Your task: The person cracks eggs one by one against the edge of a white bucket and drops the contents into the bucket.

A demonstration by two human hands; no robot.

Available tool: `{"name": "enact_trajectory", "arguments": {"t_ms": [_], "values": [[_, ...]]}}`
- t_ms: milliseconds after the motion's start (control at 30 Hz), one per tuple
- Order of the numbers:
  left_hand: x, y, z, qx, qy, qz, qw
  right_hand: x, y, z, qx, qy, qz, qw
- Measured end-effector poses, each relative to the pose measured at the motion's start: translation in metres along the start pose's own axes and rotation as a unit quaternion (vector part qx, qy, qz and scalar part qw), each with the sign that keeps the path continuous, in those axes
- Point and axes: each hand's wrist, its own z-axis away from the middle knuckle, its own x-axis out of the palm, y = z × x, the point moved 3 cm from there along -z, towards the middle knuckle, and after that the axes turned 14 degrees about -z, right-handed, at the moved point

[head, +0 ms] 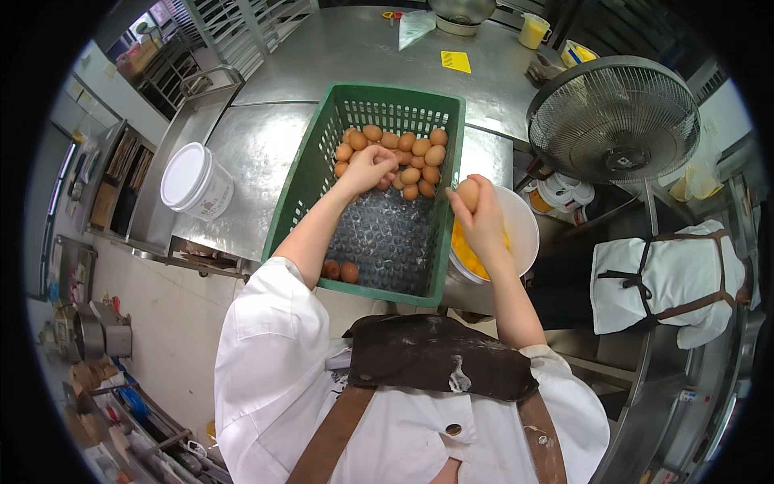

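Observation:
A green plastic crate [370,297] stands before me, with brown eggs [421,147] grouped toward its far end. Over these eggs my left hand [370,169] reaches in with bent fingers; whether it grips one is unclear. Two or so more eggs [349,272] lie in the near left corner, on the crate's bubble-wrap lining [384,239]. At the crate's right side, my right hand [484,221] holds a single brown egg [467,192]. Below that hand is a white bucket [525,227] containing yellow egg yolks [464,254], partly hidden by the hand.
A lidded white tub [196,181] stands left on the steel table [260,145]. A large fan [614,124] rises at the right, near a person in a white top [671,281]. Farther back are a yellow card [456,61], a metal bowl [462,9] and a yellow-filled jug [533,31].

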Motion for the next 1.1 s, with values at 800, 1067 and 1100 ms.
{"name": "enact_trajectory", "arguments": {"t_ms": [800, 1067, 1100], "values": [[0.064, -0.198, 0.027, -0.349, -0.674, -0.438, 0.482, -0.070, 0.054, 0.025, 0.133, -0.031, 0.097, 0.986], [0.069, -0.266, 0.015, -0.343, -0.648, -0.490, 0.471, -0.130, 0.063, 0.054, 0.153, 0.200, 0.039, 0.967], [0.065, -0.259, 0.017, -0.364, -0.656, -0.465, 0.470, -0.141, 0.071, 0.064, 0.176, 0.243, 0.053, 0.953]]}}
